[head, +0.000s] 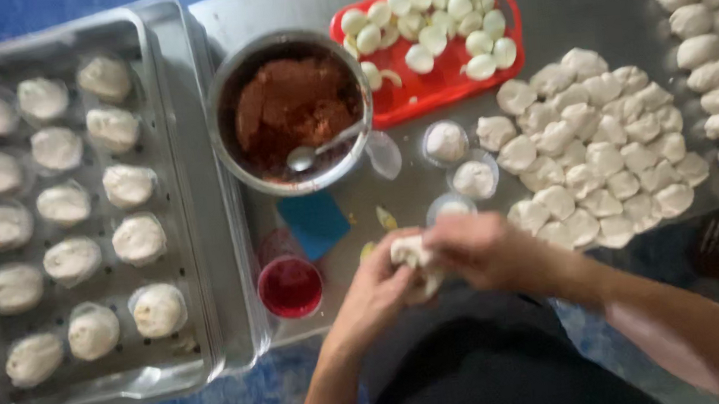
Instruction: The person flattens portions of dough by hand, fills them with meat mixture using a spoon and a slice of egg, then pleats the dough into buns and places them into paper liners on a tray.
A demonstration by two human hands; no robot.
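Two hands meet over the near edge of the desk [393,190] in the head view, and between them sits a single dough piece [414,262], pale, soft and lumpy, partly hidden by the fingers. The left hand [376,291] cups it from below and from the left, its grip curled closed around the lower half; the right hand [476,248] comes in from the right and lies over the top, its grip pinched onto the upper edge of the same piece. The dough lies directly between the two palms, touching both, so neither hand is nearer; its shape is too bunched to give a clear long axis. Just beyond the hands stand three small clear cups [460,167], each with a white lump inside. Farther back and to the left is a round metal bowl [226,110] of reddish-brown filling with a spoon [312,152] resting in it. A small red cup [290,286] and a blue square [315,221] sit near the left hand. Behind the bowl a red tray [420,101] holds peeled pale egg halves. To the right lies a cluster of flat dough portions [597,146], with more rounded pieces [713,32] at the far right. On the left a metal tray [177,200] carries rows of shaped white buns in cups.
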